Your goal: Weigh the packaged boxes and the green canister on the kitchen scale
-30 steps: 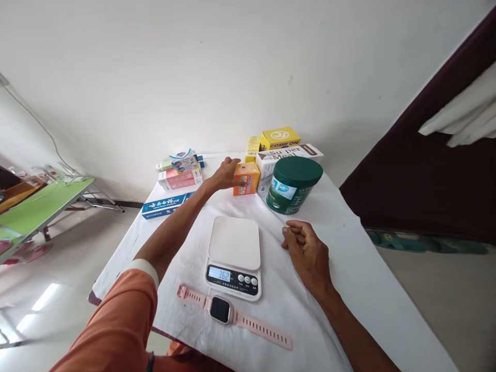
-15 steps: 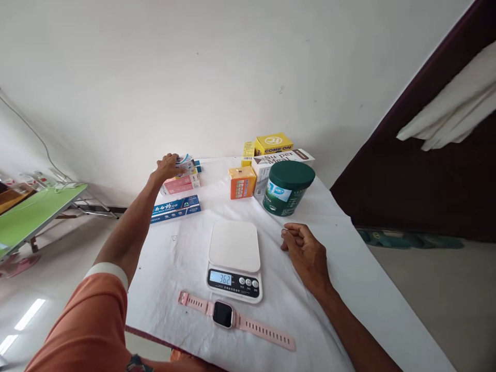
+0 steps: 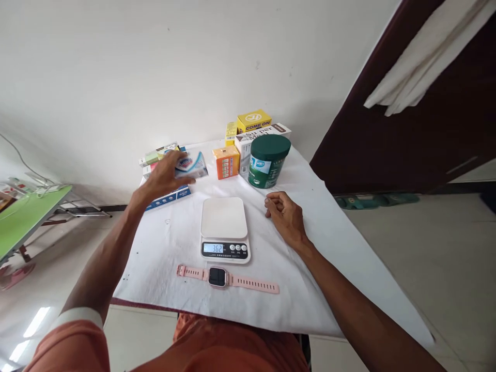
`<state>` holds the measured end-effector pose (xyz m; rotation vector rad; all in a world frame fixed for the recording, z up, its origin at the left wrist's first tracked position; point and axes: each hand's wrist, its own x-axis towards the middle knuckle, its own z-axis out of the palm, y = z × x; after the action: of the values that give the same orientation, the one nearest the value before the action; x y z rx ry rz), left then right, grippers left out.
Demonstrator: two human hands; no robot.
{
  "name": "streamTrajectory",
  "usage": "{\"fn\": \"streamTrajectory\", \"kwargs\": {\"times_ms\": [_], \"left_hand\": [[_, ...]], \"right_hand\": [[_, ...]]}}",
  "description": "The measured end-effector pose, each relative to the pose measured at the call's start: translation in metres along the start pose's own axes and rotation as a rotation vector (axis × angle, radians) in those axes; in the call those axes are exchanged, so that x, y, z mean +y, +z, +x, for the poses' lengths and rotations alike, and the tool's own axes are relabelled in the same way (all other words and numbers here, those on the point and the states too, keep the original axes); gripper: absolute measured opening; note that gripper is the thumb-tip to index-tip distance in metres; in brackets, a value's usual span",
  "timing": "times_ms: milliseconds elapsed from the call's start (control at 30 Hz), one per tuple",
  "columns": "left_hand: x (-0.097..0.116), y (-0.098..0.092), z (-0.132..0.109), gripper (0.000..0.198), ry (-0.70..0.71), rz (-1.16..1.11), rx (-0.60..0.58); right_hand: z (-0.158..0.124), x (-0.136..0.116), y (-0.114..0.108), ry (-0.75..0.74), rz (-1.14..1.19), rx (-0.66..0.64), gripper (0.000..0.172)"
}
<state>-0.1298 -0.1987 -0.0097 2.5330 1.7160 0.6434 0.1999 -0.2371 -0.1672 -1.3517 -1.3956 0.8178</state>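
Observation:
My left hand (image 3: 164, 178) grips a small white and blue box (image 3: 192, 165), held raised over the left of the table; its label is blurred. Below that hand lies a blue toothpaste box (image 3: 170, 198), partly covered by it. My right hand (image 3: 285, 215) rests on the cloth with its fingers curled in and nothing showing in them. Between the hands stands a white kitchen scale (image 3: 223, 218), its plate bare and its display reading 362. In front of the scale a pink-strapped smartwatch (image 3: 217, 277) lies stretched flat.
A green lidded tub (image 3: 269, 161) stands beyond my right hand. Behind and beside it are an orange box (image 3: 226, 163), a white Super Meal box (image 3: 243, 154) and yellow boxes (image 3: 254, 121). More cartons (image 3: 151, 157) lie at the back left. A white wall closes off the far side.
My left hand has lifted the white and blue box off the back-left stack and brought it right and nearer. My right hand stays curled beside the scale. The view has shifted.

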Motion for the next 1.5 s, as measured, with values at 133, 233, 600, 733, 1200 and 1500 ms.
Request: {"fn": "streamTrajectory", "kwargs": {"times_ms": [133, 233, 600, 733, 1200, 1500], "left_hand": [[0.048, 0.037, -0.038, 0.058, 0.130, -0.127, -0.141], [0.063, 0.061, -0.051, 0.057, 0.173, -0.148, -0.209], [0.054, 0.072, -0.067, 0.076, 0.110, -0.246, -0.246], [0.046, 0.055, -0.086, 0.060, 0.035, -0.335, -0.022], [0.037, 0.068, -0.124, 0.020, -0.233, -0.362, 0.459], [0.055, 0.060, -0.111, 0.021, -0.114, -0.341, 0.342]], "right_hand": [[0.000, 0.003, 0.001, -0.050, -0.009, 0.010, 0.022], [0.001, 0.003, 0.000, -0.055, -0.009, 0.001, 0.023], [0.003, 0.004, 0.001, -0.036, -0.032, -0.018, 0.022], [0.001, 0.002, 0.001, -0.032, -0.014, -0.019, 0.020], [0.003, 0.004, 0.001, -0.041, -0.024, 0.003, 0.018], [0.000, 0.000, 0.000, -0.050, -0.008, -0.011, 0.018]]}}
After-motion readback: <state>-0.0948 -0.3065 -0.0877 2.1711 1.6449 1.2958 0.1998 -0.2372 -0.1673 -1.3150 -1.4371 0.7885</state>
